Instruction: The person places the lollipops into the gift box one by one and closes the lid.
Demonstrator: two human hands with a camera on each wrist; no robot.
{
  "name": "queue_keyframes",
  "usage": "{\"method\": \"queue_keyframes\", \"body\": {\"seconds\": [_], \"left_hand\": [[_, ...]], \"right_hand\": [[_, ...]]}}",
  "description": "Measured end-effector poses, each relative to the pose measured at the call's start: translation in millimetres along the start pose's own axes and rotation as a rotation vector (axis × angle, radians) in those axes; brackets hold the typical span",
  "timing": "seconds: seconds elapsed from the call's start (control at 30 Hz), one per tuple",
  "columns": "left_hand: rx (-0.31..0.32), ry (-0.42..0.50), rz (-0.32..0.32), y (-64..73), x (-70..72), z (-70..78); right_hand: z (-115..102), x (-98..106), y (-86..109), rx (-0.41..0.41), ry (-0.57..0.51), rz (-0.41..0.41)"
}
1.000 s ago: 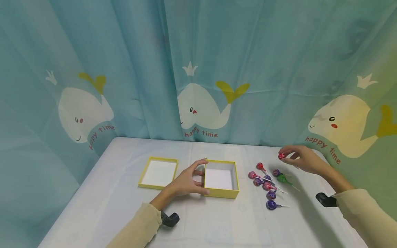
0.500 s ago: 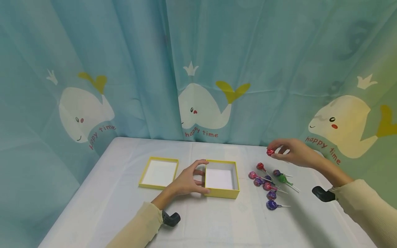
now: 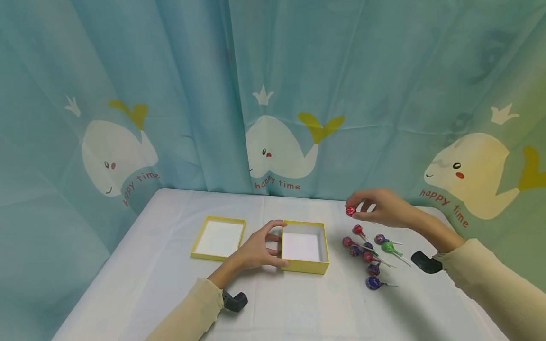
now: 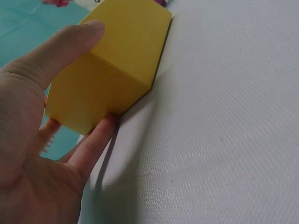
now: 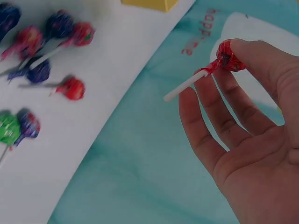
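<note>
My right hand (image 3: 381, 207) pinches a red-wrapped lollipop (image 5: 229, 56) by its candy head, above the back right of the table; its white stick points away from the thumb in the right wrist view. My left hand (image 3: 258, 247) grips the left side of a yellow box (image 3: 304, 266), thumb at the near corner and a finger at the far one. The box stands uncovered on the table, its white inside bare. In the left wrist view, the thumb and fingers touch the yellow outer walls (image 4: 93, 84).
Several lollipops lie loosely right of the box, among them a green one (image 3: 389, 246), a red one (image 3: 357, 229) and a purple one (image 3: 373, 283). Left of my left hand lies the yellow-rimmed lid (image 3: 219, 239), white inside up. A blue whale-print curtain (image 3: 192, 118) hangs behind the table.
My right hand has moved left with the red lollipop, from the table's back right corner toward the box. My left hand and the box stay where they were.
</note>
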State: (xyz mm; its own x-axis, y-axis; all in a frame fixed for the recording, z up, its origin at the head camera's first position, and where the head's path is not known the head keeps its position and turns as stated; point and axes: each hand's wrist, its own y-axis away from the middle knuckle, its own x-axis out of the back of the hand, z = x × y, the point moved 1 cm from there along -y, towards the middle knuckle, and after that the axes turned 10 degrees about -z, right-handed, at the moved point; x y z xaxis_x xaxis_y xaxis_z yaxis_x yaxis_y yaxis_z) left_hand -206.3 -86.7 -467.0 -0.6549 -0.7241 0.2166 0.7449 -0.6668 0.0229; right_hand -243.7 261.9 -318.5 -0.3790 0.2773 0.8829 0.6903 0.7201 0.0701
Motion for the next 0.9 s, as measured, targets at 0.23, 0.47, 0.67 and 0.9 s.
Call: {"method": "queue_keyframes", "body": {"seconds": [0.23, 0.47, 0.67, 0.9], "left_hand": [[-0.002, 0.003, -0.006, -0.5, 0.2, -0.4], [0.009, 0.005, 0.005, 0.0, -1.0, 0.2], [0.021, 0.000, 0.006, 0.2, -0.8, 0.7], [0.015, -0.014, 0.006, -0.6, 0.9, -1.6]], "right_hand": [[-20, -10, -25.6, 0.010, -0.015, -0.060], [-38, -25, -50.8, 0.090, -0.075, -0.118], [-48, -44, -71.9, 0.160, -0.086, -0.154], [-54, -68, -87.6, 0.148, -0.168, -0.216]]}}
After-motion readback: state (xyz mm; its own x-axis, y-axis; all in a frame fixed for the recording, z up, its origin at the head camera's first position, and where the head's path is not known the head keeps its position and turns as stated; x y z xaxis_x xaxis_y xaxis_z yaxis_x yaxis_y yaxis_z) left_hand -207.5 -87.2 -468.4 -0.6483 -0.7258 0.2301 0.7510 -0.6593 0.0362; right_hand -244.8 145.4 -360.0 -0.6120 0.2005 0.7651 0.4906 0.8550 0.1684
